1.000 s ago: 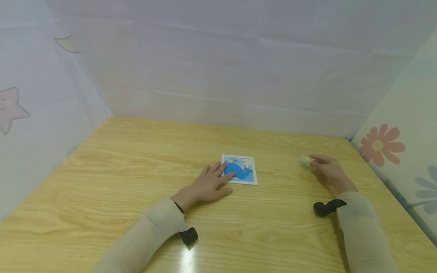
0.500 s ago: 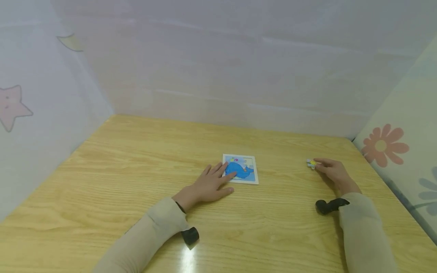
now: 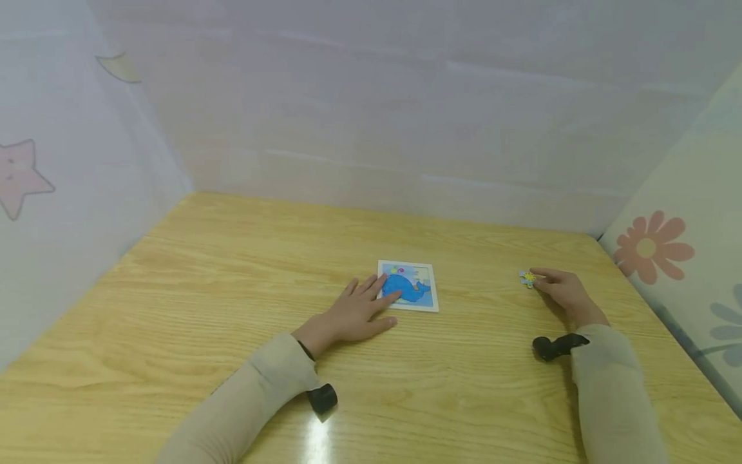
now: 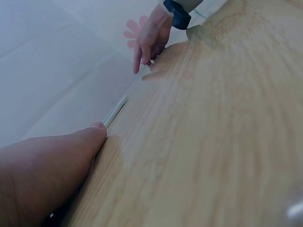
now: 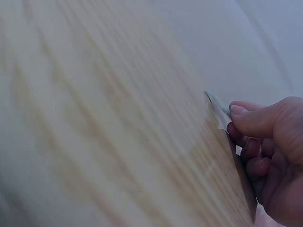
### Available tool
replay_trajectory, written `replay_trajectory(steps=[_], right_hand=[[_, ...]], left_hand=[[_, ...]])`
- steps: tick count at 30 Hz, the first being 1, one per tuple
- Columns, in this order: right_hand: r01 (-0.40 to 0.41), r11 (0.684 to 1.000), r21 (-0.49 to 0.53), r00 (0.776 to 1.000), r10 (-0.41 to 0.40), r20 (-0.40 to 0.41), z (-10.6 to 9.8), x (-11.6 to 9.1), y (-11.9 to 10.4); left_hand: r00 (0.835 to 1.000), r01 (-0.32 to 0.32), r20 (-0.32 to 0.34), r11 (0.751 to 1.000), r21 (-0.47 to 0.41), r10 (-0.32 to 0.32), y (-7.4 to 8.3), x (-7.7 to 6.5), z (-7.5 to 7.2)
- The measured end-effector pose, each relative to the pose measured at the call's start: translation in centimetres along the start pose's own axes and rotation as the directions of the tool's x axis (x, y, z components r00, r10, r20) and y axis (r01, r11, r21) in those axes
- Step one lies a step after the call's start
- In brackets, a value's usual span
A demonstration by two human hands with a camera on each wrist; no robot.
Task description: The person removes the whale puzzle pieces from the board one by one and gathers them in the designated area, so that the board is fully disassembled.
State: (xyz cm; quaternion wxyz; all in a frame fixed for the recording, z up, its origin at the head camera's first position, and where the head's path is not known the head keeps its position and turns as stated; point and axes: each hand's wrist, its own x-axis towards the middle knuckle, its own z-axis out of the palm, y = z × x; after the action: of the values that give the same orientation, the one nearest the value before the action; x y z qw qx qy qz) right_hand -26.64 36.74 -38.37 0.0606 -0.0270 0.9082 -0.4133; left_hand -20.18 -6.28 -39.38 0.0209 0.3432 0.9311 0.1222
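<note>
A square jigsaw board (image 3: 435, 295) with a white frame and a blue whale picture lies on the wooden table. Its upper right corner shows a pale, bare area. My left hand (image 3: 355, 318) rests with spread fingers on the board's left part, covering some of the picture; the left wrist view catches only the board's thin edge (image 4: 115, 112) beyond that hand. Off to the right, my right hand (image 3: 565, 295) pinches a jigsaw piece (image 3: 527, 278) printed with a yellow sun. The right wrist view has this piece (image 5: 218, 109) tilted between thumb and fingers, just over the tabletop.
The wooden table (image 3: 232, 277) runs back to a pale cloth wall (image 3: 371, 116). On the right stands a side panel with a red flower (image 3: 649, 247). Black wrist-camera mounts (image 3: 322, 399) stick out from both sleeves.
The right hand has shifted slightly, and the jigsaw piece in its fingers has turned so the sun shows more fully. The left hand stays on the board.
</note>
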Motion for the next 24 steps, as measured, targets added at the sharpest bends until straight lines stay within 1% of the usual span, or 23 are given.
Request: replay_trajectory(steps=[5, 11, 13, 16, 18, 21, 24], right_hand=[[-0.008, 1.000, 0.019, 1.000, 0.008, 0.017, -0.3, 0.1, -0.2], [0.019, 1.000, 0.012, 0.996, -0.020, 0.083, -0.7, 0.1, -0.8], [0.041, 0.999, 0.026, 0.994, -0.043, 0.101, -0.8, 0.1, -1.1], [0.070, 0.994, 0.082, 0.989, -0.080, 0.121, -0.7, 0.0, -1.8], [0.107, 0.989, 0.101, 0.984, -0.120, 0.134, -0.5, 0.0, -2.3], [0.142, 0.981, 0.129, 0.977, -0.160, 0.139, 0.1, 0.2, -3.3], [0.157, 0.973, 0.166, 0.973, -0.181, 0.141, 1.0, 0.4, -4.4]], left_hand=[[1.000, -0.007, -0.003, 1.000, 0.002, 0.007, 0.0, 0.0, -0.1], [1.000, -0.008, 0.002, 1.000, 0.000, 0.008, 0.2, 0.0, -0.3], [1.000, -0.007, -0.001, 1.000, -0.001, 0.007, 0.2, 0.0, -0.3], [1.000, -0.012, -0.003, 1.000, -0.003, 0.012, 0.3, 0.0, -0.4], [1.000, -0.014, -0.003, 1.000, -0.007, 0.014, 0.2, -0.1, -0.4], [1.000, -0.011, -0.006, 1.000, -0.017, 0.011, 0.2, -0.2, -0.4], [1.000, -0.001, -0.011, 1.000, -0.030, 0.001, 0.1, -0.2, -0.3]])
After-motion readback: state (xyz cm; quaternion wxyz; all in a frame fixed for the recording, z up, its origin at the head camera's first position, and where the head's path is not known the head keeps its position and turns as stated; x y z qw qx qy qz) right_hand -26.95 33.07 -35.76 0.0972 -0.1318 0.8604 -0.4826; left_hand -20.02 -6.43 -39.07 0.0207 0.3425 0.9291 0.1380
